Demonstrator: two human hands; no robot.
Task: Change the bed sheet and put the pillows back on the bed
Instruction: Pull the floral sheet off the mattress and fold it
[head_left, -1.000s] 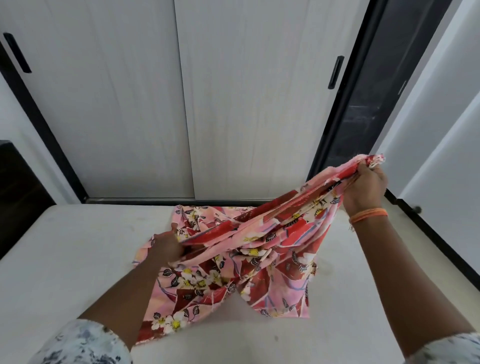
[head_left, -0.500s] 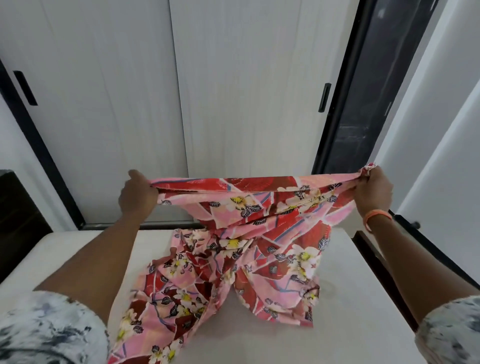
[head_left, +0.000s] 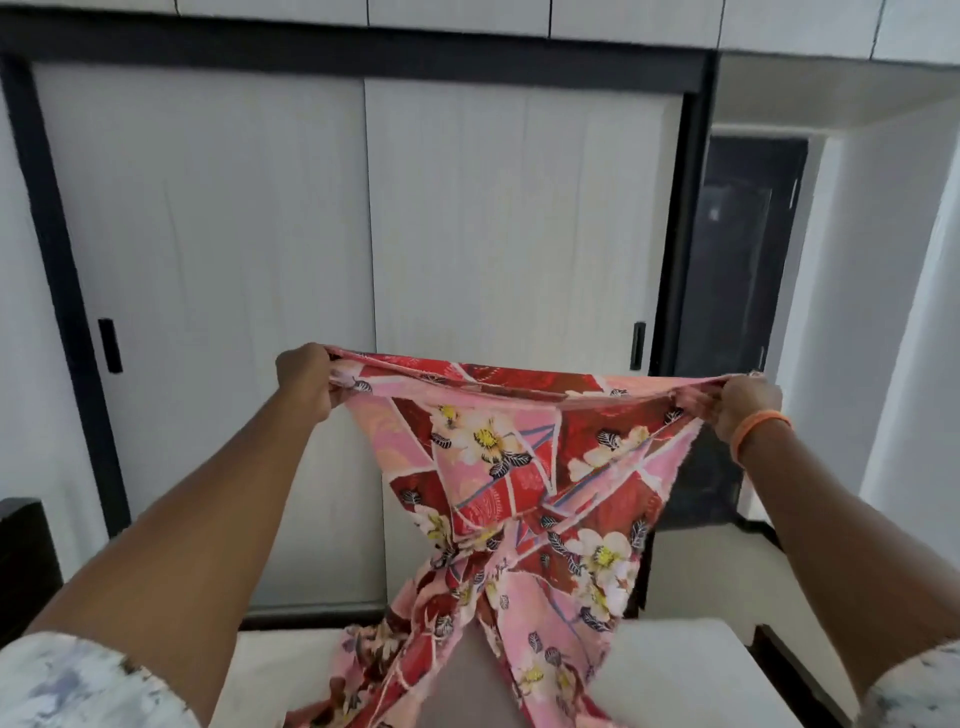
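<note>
Hands: two, left hand and right hand
Sheets: one floral sheet
Mattresses: one mattress
Wardrobe doors: two
Door handles: two
Wristbands: one wristband

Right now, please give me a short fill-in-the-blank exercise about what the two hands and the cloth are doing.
1. Both hands grip the top edge of the floral ___.
2. The orange band is on the ___ wrist.
3. The cloth's lower end trails onto the bare white ___.
4. Behind the left hand and right hand stand pale sliding ___.

Missing words: sheet; right; mattress; doors.
</note>
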